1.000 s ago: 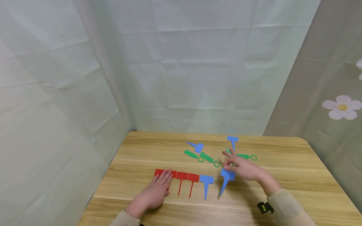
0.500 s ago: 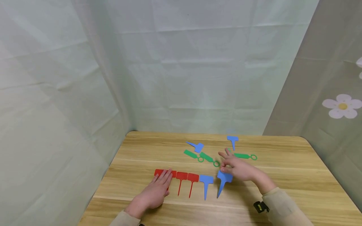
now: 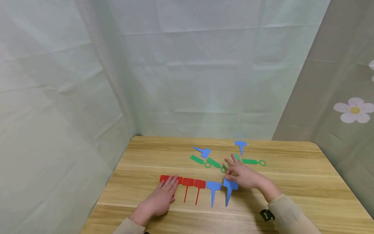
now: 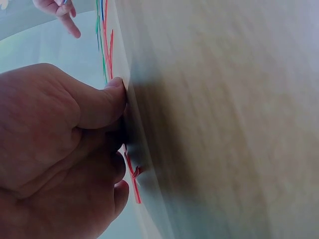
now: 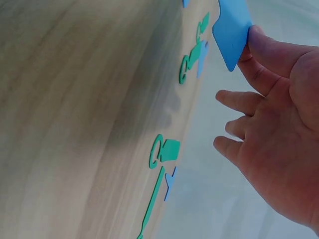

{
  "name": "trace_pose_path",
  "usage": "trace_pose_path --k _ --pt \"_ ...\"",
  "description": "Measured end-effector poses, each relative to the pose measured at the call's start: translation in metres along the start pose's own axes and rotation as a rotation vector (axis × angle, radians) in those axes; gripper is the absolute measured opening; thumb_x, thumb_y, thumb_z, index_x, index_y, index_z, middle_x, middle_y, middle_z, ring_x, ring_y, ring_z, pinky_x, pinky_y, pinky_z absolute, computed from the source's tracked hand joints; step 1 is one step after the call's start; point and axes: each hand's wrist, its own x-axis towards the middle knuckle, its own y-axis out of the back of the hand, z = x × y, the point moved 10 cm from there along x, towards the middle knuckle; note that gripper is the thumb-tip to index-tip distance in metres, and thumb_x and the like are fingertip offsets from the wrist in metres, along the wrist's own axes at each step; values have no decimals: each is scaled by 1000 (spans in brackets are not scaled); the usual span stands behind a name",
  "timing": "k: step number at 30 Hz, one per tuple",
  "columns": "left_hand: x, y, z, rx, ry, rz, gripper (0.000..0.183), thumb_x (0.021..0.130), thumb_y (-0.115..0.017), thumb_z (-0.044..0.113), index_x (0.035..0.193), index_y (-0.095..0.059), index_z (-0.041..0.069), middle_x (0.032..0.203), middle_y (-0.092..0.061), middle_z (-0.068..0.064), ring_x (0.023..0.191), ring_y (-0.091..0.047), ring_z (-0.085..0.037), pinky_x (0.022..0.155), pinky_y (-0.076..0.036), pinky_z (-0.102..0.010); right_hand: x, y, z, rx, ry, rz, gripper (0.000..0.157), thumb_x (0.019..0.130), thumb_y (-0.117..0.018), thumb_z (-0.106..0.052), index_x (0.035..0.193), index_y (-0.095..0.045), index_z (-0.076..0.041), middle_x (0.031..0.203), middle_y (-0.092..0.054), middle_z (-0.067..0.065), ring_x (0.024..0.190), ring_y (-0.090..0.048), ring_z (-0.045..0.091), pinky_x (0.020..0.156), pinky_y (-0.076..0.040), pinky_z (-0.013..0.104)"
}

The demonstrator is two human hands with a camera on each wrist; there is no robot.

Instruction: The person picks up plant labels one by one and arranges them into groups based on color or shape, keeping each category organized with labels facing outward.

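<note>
My left hand [image 3: 159,198] rests with fingers extended over red T-shaped plant labels [image 3: 163,178] at the left end of a row, hiding part of them. Red stems [image 4: 135,184] show beside that hand in the left wrist view. To its right lie two more red plant labels [image 3: 188,182] and a blue plant label [image 3: 213,186], stems toward me. Between thumb and index finger, my right hand [image 3: 245,175] pinches a second blue plant label [image 5: 232,32] by its head, just right of the row. In the right wrist view this label is raised off the table, and the other fingers spread away.
Beyond the row lie several green ring-ended tags [image 3: 253,161], one partly behind my right hand. Two more blue labels [image 3: 240,143] lie farther back on the wooden table [image 3: 157,152]. Pale cloth [image 3: 193,81] hangs behind the table and at its sides.
My right hand has moved a little left and toward me with the blue plant label, bringing it nearer the row and its stem straighter. My left hand stays put.
</note>
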Motion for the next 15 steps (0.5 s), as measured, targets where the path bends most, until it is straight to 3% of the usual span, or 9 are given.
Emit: trace_pose_path --k 15 --pt "5 -9 -8 13 -4 15 65 109 -59 19 165 -34 -4 176 -22 -18 162 -17 -41 127 -20 -64 5 -14 1 -165 -13 18 18 104 -72 -21 87 -73 -24 163 -36 37 155 -8 62 120 -14 79"
